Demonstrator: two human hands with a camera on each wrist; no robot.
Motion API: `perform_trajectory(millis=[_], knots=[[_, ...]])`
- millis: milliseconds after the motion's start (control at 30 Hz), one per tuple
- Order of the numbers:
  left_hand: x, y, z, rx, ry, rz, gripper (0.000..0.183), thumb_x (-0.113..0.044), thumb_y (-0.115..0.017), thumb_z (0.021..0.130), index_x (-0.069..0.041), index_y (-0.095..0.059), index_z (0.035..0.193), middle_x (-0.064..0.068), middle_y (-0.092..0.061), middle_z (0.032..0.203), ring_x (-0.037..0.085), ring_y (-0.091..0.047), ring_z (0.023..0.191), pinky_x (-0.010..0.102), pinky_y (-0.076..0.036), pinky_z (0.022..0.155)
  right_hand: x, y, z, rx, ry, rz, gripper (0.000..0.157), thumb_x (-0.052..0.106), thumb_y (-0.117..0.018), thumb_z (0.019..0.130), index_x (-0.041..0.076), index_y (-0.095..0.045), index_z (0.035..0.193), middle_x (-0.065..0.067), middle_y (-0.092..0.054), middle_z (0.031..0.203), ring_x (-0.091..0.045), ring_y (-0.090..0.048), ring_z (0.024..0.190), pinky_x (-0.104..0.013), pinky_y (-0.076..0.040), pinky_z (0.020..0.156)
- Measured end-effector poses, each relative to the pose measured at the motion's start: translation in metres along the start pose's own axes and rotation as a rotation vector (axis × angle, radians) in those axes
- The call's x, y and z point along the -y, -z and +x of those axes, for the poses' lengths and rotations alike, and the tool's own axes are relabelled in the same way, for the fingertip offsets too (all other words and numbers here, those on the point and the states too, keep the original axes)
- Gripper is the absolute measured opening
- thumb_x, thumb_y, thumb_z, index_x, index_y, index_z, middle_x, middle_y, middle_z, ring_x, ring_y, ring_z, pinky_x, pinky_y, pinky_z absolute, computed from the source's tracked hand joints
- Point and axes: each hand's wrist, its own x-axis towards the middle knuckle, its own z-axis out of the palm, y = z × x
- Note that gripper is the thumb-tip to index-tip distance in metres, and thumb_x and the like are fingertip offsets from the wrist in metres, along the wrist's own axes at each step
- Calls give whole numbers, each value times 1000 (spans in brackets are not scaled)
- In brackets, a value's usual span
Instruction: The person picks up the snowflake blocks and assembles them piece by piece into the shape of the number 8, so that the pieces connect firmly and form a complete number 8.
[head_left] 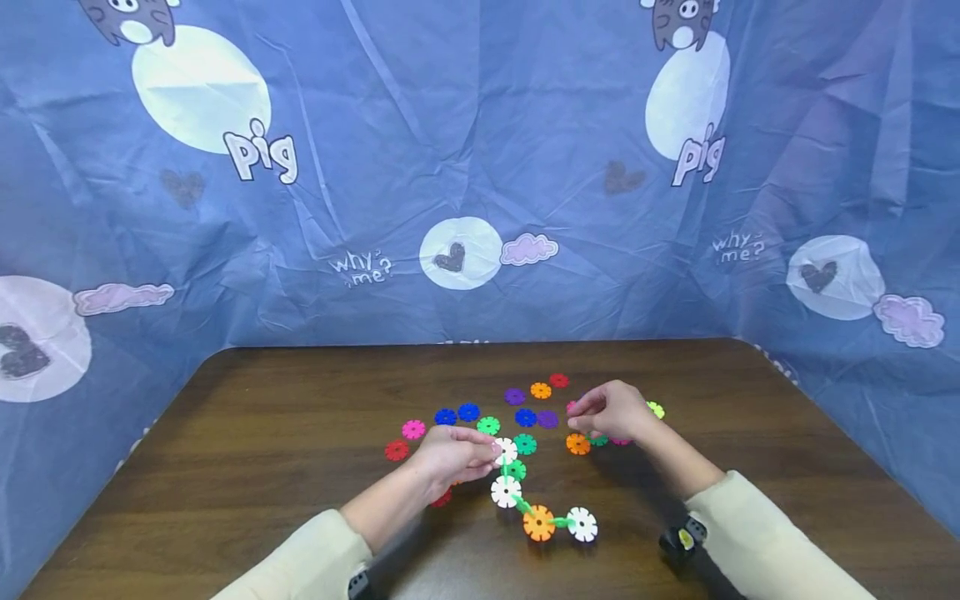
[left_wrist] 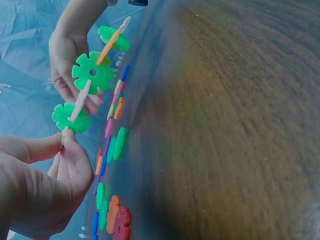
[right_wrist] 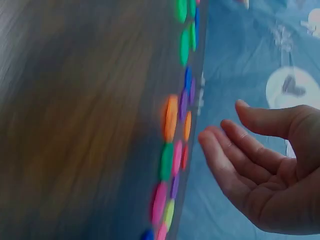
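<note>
My left hand (head_left: 453, 454) pinches a white notched plastic disc (head_left: 507, 451) between thumb and fingertips. This disc is one end of a chain of interlocked discs hanging above the table. Down the chain come a green disc (left_wrist: 70, 117), a second white disc (head_left: 506, 492), another green disc (left_wrist: 93, 73), an orange disc (head_left: 538, 523) and a far-end white disc (head_left: 582, 524). My right hand (head_left: 615, 410) holds nothing; in the right wrist view its thumb stands apart from loosely bent fingers. It hovers over the loose discs at the right, near an orange one (head_left: 578, 444).
Loose discs lie spread over the brown wooden table (head_left: 285, 433), among them a red disc (head_left: 397, 451), a pink disc (head_left: 413, 429), blue discs (head_left: 468, 412) and a purple disc (head_left: 548, 419). A blue printed cloth (head_left: 480, 167) hangs behind and beside the table.
</note>
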Motion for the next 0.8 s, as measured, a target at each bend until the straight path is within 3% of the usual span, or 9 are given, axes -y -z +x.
perform_trajectory(millis=[100,200,467,600,800], knots=[[2,0,1,0,4,1,21,1,-66,86,10,-65,104,3,-70,76,9,-65,66,17,-56,65,-15,11,-2,-57,28,-159,16,19,-77,80,6,-76,90,-5,-75,79,-12,-65,67,-25,-49,61],[1,1,2,4,5,13,21,0,-66,86,10,-65,105,5,-71,79,10,-66,68,18,-56,65,-31,22,-5,-91,35,-228,19,19,-80,77,5,-75,90,-6,-74,81,-12,-61,70,-27,-48,63],[-2,-1,2,-4,3,33,20,-2,-67,87,8,-67,104,7,-72,83,11,-66,70,23,-58,72,-63,39,-12,-139,30,-310,31,3,-87,60,-1,-73,86,-12,-74,80,-13,-62,69,-27,-50,62],[-2,-2,2,-13,5,35,20,-2,-67,87,8,-67,104,7,-72,83,11,-66,70,23,-58,71,-68,41,-14,-111,-29,-290,30,-3,-86,58,-2,-72,84,-11,-72,77,-13,-62,69,-25,-50,61],[-3,-2,3,-3,1,32,21,-2,-67,86,8,-67,105,8,-73,85,11,-67,71,22,-58,71,-71,41,-13,-96,-40,-311,25,3,-88,59,2,-73,80,-5,-68,70,-11,-57,66,-24,-46,60]])
